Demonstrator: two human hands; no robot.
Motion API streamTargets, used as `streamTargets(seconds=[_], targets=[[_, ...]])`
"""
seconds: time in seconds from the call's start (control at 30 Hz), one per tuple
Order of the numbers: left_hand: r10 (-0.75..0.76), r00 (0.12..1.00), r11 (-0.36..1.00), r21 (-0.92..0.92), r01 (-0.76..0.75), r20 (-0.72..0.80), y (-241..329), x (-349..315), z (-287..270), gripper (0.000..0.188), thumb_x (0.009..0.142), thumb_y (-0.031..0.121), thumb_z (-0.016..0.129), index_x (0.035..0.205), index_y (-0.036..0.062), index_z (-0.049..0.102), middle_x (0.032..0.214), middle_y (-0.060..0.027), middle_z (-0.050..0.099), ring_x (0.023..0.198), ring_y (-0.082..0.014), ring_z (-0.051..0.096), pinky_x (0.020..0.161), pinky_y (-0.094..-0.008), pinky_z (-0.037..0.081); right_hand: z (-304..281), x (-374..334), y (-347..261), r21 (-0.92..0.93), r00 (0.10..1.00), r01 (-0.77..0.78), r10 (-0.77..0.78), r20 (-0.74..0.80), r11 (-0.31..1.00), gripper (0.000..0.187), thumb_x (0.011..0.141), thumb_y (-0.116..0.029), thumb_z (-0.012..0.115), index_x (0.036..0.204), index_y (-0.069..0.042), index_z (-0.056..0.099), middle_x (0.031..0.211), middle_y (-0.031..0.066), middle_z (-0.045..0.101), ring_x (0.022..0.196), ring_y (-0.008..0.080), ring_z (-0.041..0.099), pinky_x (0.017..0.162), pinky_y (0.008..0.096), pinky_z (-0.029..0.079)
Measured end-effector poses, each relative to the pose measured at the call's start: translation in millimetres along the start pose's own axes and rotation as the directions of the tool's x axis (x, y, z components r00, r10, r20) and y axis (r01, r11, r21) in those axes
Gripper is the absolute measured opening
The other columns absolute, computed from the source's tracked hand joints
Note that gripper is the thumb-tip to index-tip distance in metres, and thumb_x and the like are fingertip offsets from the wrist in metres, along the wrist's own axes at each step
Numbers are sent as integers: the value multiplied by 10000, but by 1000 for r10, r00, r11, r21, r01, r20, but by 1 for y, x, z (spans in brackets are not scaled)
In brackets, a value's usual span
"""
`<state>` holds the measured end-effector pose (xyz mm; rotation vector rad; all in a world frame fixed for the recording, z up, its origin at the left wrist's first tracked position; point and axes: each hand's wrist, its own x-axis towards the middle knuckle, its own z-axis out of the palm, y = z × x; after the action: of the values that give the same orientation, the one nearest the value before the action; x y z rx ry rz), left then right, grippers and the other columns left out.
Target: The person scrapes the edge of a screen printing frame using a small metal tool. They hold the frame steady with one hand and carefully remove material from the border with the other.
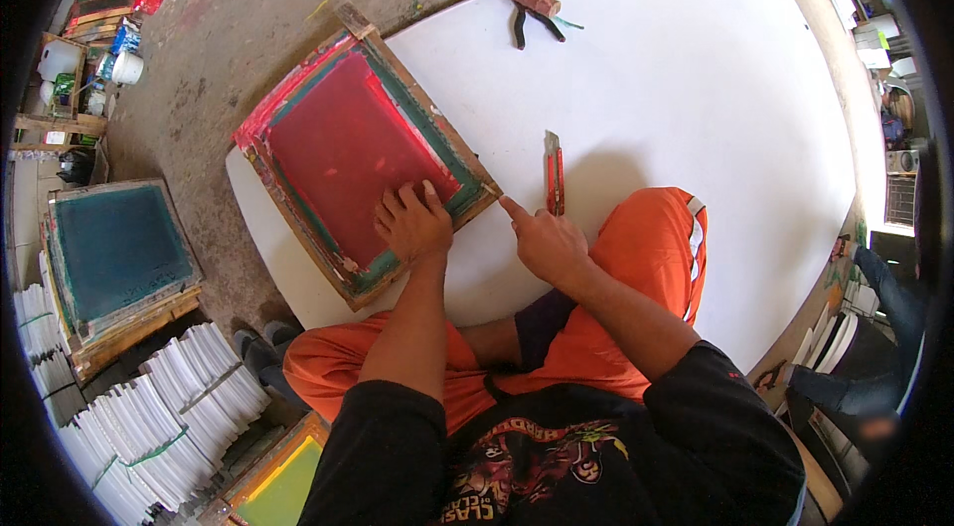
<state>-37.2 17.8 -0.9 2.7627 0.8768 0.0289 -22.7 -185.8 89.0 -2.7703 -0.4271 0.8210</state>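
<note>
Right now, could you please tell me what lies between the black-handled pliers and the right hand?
The head view shows a red utility knife lying there on the white sheet.

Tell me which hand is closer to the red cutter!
Right: the right hand is just below the red cutter in view; the left hand is farther left, on the framed red screen.

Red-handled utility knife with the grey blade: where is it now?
In the head view, the red-handled utility knife lies on the white board slightly right of centre, just beyond the right hand and left of the orange-trousered right knee.
</note>
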Motion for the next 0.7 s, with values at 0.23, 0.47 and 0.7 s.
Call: streamTargets(seconds=[0.23, 0.47, 0.7], targets=[[220, 972, 975, 11, -221, 81, -3, -4, -6, 335, 1010, 289, 592, 1288, 103, 595, 1426, -219, 520, 1387, -433, 439, 1184, -620, 309, -3, 3, -8, -147, 996, 75, -67, 55, 986, 551, 1047, -182, 502, 1594, -131, 458, 934, 187, 740, 820, 411, 757, 721, 582, 613], [253, 963, 967, 11, -256, 95, -4, 0, 0, 332, 972, 231, 606, 1262, 72, 577, 1469, -224, 495, 1434, -434, 401, 1216, -641, 269, -10, 26, 18, 15, 983, 176, -176, 44, 984, 623, 997, -121, 546, 1611, -174, 450, 850, 194, 716, 802, 368, 748, 760, 518, 604], [210, 972, 977, 13, -213, 109, -4, 1, -2, 340, 965, 237, 607, 1262, 74, 576, 1475, -212, 497, 1445, -424, 400, 1207, -647, 284, -11, 12, 6, -126, 985, 172, -171, 17, 977, 597, 1010, -134, 536, 1601, -146, 452, 859, 199, 730, 779, 383, 757, 696, 545, 608]])
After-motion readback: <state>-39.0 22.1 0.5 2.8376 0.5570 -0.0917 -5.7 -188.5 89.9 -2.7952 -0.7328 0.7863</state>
